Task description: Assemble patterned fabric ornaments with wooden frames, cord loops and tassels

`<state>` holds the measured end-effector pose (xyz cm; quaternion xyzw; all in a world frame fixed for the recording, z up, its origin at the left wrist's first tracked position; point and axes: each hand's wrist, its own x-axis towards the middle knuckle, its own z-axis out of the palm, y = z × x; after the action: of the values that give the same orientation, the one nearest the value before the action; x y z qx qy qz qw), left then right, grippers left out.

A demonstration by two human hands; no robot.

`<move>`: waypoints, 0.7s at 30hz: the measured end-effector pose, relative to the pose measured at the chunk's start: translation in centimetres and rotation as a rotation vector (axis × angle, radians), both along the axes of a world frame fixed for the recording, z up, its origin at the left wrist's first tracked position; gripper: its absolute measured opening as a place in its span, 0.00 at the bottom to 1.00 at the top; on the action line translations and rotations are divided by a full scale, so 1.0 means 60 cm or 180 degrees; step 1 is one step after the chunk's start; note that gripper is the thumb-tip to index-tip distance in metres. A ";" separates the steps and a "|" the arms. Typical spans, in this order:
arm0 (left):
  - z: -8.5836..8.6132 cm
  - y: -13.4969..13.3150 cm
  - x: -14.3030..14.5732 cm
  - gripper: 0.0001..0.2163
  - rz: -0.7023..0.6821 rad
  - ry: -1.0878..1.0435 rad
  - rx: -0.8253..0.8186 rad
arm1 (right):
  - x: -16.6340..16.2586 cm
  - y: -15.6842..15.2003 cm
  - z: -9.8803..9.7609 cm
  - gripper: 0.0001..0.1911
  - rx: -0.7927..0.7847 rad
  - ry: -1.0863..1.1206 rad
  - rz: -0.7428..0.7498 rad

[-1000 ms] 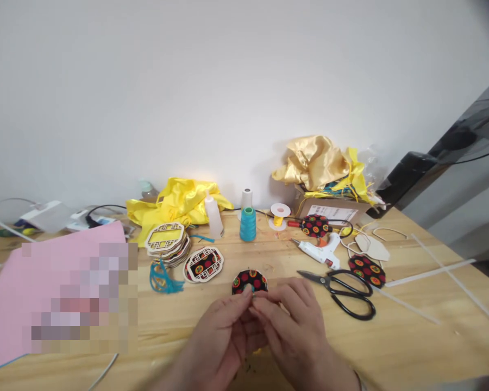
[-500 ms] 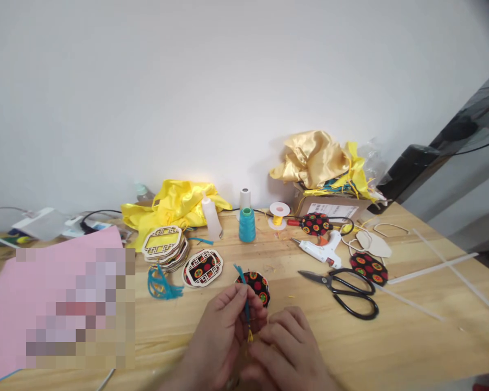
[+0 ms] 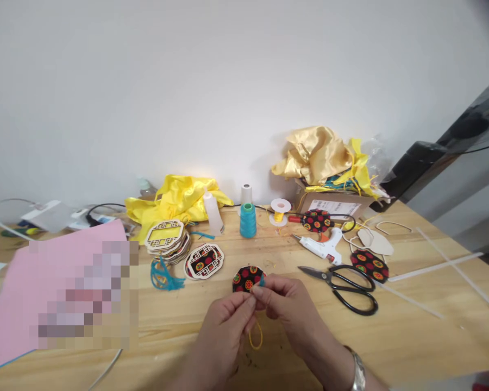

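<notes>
My left hand [image 3: 228, 323] and my right hand [image 3: 287, 304] meet fingertip to fingertip low in the middle, both pinched closed. A small teal tassel [image 3: 262, 281] pokes out at my right fingertips, its strands mostly hidden by the fingers. From the pinch a yellow cord loop [image 3: 261, 343] hangs down, nearest my left fingers. Just beyond the hands lies a dark floral fabric piece [image 3: 244, 275], partly covered by them. Another teal tassel [image 3: 165, 278] rests further left, by two wooden lattice frames [image 3: 206, 262] with floral fabric inside.
Black-handled scissors [image 3: 352, 285] and a white glue gun [image 3: 324, 247] lie to the right. A teal thread cone [image 3: 248, 221], a squeeze bottle [image 3: 214, 214] and a cardboard box [image 3: 338, 209] of fabric stand behind. Stacked lattice frames [image 3: 168, 239] and a pink sheet [image 3: 20, 288] are left.
My right hand has moved up to the tassel, and its fingers now cover most of it. My left fingertips have shifted beside it. The yellow loop now hangs free below.
</notes>
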<state>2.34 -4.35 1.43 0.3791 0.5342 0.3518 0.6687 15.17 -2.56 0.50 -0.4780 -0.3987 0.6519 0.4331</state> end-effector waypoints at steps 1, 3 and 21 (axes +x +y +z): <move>0.000 0.000 -0.004 0.18 0.0057 0.0017 0.0014 | -0.001 0.000 -0.002 0.12 0.0056 -0.0101 -0.0029; -0.002 -0.001 -0.013 0.17 0.0139 0.0099 0.0028 | -0.003 0.000 -0.003 0.10 0.0232 -0.0397 -0.0067; -0.027 0.029 -0.046 0.23 0.0865 0.0156 -0.0115 | 0.261 -0.030 -0.079 0.19 0.2283 -0.5289 -0.0033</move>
<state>-0.44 -2.64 -0.16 0.2996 0.6030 0.4201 0.6084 30.82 -4.38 -4.26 -0.6327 -0.7600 -0.0685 0.1316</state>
